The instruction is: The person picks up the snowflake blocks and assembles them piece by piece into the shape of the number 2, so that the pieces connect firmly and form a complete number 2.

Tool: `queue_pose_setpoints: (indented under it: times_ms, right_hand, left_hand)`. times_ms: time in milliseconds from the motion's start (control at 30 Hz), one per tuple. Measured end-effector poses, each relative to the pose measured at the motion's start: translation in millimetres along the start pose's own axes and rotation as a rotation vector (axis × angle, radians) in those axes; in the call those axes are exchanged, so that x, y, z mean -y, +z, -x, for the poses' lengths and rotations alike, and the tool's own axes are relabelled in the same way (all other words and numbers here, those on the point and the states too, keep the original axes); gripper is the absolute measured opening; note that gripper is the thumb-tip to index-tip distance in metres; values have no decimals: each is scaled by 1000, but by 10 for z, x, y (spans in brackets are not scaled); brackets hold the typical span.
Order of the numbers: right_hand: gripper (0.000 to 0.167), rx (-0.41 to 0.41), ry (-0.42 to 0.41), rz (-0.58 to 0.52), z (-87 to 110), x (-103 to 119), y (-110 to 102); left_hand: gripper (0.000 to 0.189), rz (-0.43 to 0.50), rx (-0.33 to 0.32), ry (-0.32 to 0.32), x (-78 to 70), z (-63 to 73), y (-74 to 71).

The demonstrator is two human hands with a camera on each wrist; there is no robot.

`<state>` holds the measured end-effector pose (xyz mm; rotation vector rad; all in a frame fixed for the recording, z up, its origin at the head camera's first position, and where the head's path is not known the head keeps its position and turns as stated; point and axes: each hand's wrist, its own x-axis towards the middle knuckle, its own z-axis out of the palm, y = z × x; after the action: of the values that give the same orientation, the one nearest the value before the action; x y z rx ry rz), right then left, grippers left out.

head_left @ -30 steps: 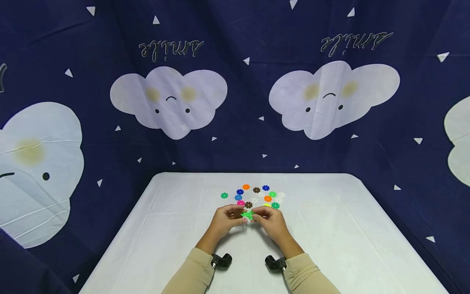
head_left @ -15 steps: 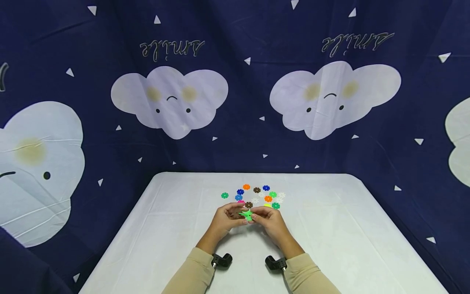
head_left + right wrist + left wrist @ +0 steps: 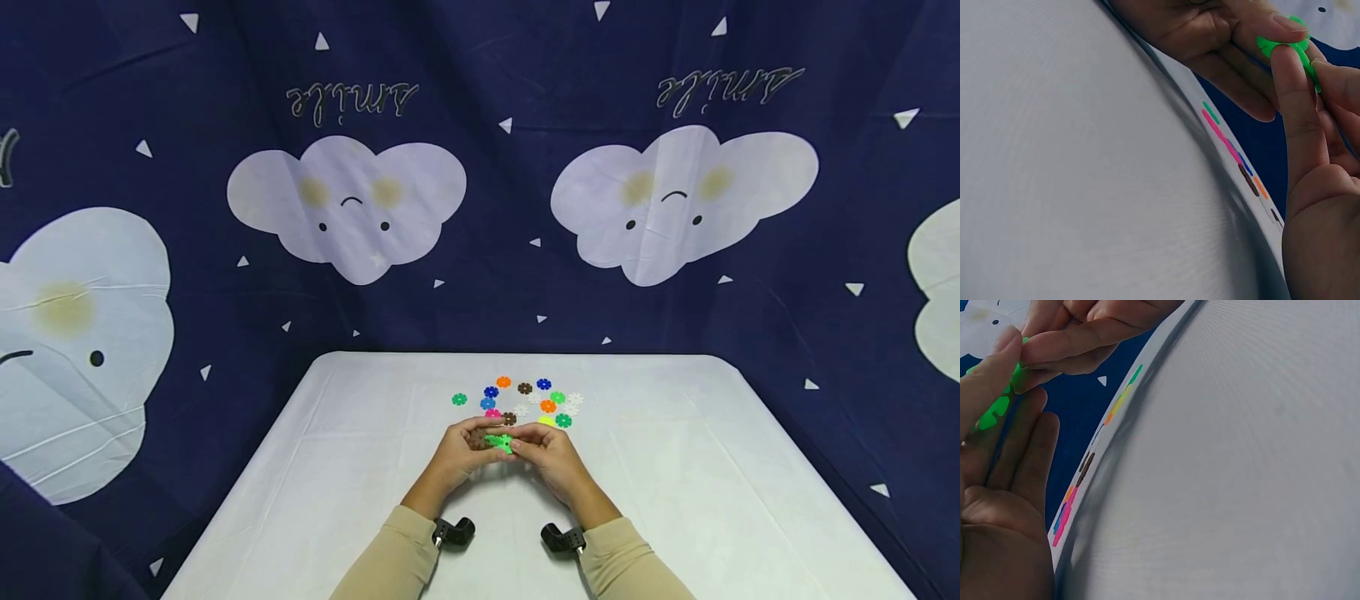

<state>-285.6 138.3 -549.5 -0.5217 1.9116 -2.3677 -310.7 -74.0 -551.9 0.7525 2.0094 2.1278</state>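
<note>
Bright green plastic snowflake discs point(image 3: 501, 443) are held between both hands, above the white table. My left hand point(image 3: 459, 446) pinches a green disc with the thumb on top, its other fingers stretched out beneath, as the left wrist view shows. From the right, my right hand point(image 3: 551, 454) pinches green plastic between thumb and fingertip. In the right wrist view one green disc point(image 3: 1305, 59) stands at an angle against another, their edges meeting. Fingers hide part of both pieces.
Beyond the hands, loose snowflake discs lie scattered on the white table point(image 3: 337, 483): a teal-green one point(image 3: 459, 400) at the left, an orange one point(image 3: 503, 382) at the back, a brown one point(image 3: 509, 418) near the fingers, and several others. A dark blue cloud-print curtain point(image 3: 495, 317) hangs behind.
The green discs have shifted slightly left and turned between the fingers. The right fingertips have come closer to the left hand. The scattered discs stay where they were.
</note>
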Motion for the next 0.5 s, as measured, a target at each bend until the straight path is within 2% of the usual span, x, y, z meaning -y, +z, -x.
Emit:
queue_pose_setpoints:
  times_ms: [200, 367, 500]
  right_hand:
    - [31, 12, 1, -49, 4, 3, 6]
    - [31, 16, 16, -93, 0, -4, 2]
    - [32, -8, 30, -78, -1, -1, -17]
  left_hand:
    - [49, -13, -17, 0, 2, 1, -6]
    - [47, 2, -25, 39, 25, -8, -13]
    - [51, 37, -40, 68, 25, -21, -12]
